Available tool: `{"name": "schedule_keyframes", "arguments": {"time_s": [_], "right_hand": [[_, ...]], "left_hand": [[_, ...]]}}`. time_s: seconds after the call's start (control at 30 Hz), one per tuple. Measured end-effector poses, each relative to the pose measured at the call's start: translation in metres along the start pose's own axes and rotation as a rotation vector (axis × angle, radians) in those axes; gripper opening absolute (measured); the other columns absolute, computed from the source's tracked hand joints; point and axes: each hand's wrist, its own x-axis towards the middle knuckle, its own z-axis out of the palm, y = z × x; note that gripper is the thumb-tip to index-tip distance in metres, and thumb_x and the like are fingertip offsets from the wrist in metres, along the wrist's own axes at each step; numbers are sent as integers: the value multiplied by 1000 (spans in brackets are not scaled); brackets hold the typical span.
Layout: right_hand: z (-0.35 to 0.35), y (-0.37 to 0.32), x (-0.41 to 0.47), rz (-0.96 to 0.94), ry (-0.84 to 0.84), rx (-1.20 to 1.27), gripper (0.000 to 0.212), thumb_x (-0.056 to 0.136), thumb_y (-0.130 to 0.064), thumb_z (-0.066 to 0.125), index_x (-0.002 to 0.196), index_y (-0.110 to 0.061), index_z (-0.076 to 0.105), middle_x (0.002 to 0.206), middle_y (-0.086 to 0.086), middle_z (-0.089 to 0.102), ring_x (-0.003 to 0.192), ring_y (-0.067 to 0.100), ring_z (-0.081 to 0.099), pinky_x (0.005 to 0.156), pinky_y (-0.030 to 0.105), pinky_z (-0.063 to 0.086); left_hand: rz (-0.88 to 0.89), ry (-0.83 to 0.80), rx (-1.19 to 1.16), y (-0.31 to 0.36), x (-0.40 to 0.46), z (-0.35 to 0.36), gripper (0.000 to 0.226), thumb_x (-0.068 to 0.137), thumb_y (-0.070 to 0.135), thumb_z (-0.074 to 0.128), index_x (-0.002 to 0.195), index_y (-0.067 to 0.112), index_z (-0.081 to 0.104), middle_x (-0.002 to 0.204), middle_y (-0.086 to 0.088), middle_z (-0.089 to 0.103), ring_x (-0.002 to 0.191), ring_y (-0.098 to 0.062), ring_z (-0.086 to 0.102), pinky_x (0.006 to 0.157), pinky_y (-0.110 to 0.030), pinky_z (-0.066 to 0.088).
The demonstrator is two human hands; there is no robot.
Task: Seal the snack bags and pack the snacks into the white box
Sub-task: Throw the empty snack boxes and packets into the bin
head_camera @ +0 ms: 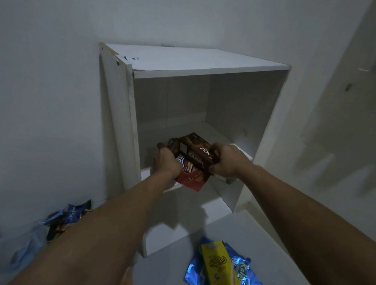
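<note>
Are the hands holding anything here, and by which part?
Yes. Both hold a stack of snack packs at the white box opening: left hand grips its left end, right hand its right end.

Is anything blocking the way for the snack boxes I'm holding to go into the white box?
Nothing visible. Left hand and right hand hold the snack boxes at the white box's open front.

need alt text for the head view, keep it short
Both hands, left hand and right hand, grip brown snack packs at the white box opening. A yellow snack pack lies on blue bags below.
</note>
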Motion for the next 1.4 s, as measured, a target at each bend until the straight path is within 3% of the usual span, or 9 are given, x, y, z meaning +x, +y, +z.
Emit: {"name": "schedule_keyframes", "arguments": {"time_s": [0.13, 0.3, 0.43, 0.53, 0.7, 0.97, 1.13, 1.27, 1.4], "right_hand": [[-13, 23, -25, 106, 56, 65, 56, 69, -25, 73, 119, -19, 50, 108, 7, 51, 81, 25, 58, 47, 34, 54], [-35, 79, -73, 243, 76, 74, 68, 61, -30, 79, 119, -19, 46, 112, 10, 56, 87, 24, 54, 66, 29, 44], [-50, 130, -137, 350, 93, 113, 75, 55, -32, 86, 117, -20, 47, 110, 7, 59, 92, 25, 56, 73, 34, 49], [-51, 169, -193, 425, 89, 135, 73, 56, -33, 87, 117, -20, 49, 111, 7, 62, 94, 24, 57, 75, 34, 50], [-31, 228, -290, 555, 41, 152, 69, 60, -35, 87, 117, -19, 52, 115, 7, 62, 100, 24, 56, 78, 31, 47], [55, 300, -411, 767, -100, 233, 65, 61, -40, 86, 113, -17, 53, 111, 6, 64, 92, 21, 56, 77, 30, 46], [127, 325, -457, 883, -185, 276, 68, 59, -48, 83, 113, -19, 52, 107, 4, 64, 90, 20, 59, 77, 32, 50], [190, 339, -479, 986, -251, 318, 78, 52, -59, 78, 114, -20, 51, 106, 4, 62, 91, 22, 60, 79, 35, 53], [241, 350, -490, 1075, -269, 342, 75, 58, -58, 76, 115, -17, 49, 106, 5, 60, 92, 22, 58, 75, 33, 50]], "left_hand": [[83, -3, -156, 18, -16, 14, 56, 68, 12, 75, 113, 11, 40, 113, -13, 58, 106, -34, 59, 92, -46, 50], [258, -79, -161, 54, -59, 38, 62, 61, 9, 80, 113, 14, 46, 109, -8, 63, 101, -29, 62, 85, -39, 52], [393, -147, -96, 69, -115, 70, 73, 69, 16, 79, 131, 17, 42, 96, -5, 70, 95, -26, 65, 81, -39, 53], [449, -221, -9, 71, -161, 104, 72, 73, 19, 78, 135, 17, 42, 105, -10, 69, 98, -28, 65, 82, -44, 55], [514, -392, 201, 58, -238, 165, 19, 77, 20, 71, 95, 12, 69, 91, -8, 72, 84, -27, 66, 67, -30, 48], [414, -605, 324, -14, -342, 260, 13, 79, 22, 66, 76, 10, 71, 81, -13, 71, 77, -29, 65, 62, -28, 44], [337, -717, 381, -63, -375, 303, 19, 84, 20, 67, 95, 5, 71, 93, -9, 72, 74, -16, 59, 62, -26, 43], [294, -773, 435, -106, -387, 335, 19, 86, 25, 65, 91, 7, 71, 88, -7, 72, 69, -16, 60, 50, -22, 39], [225, -835, 467, -143, -393, 365, 18, 87, 22, 65, 90, 5, 71, 87, -9, 72, 75, -22, 67, 62, -31, 52]]}}
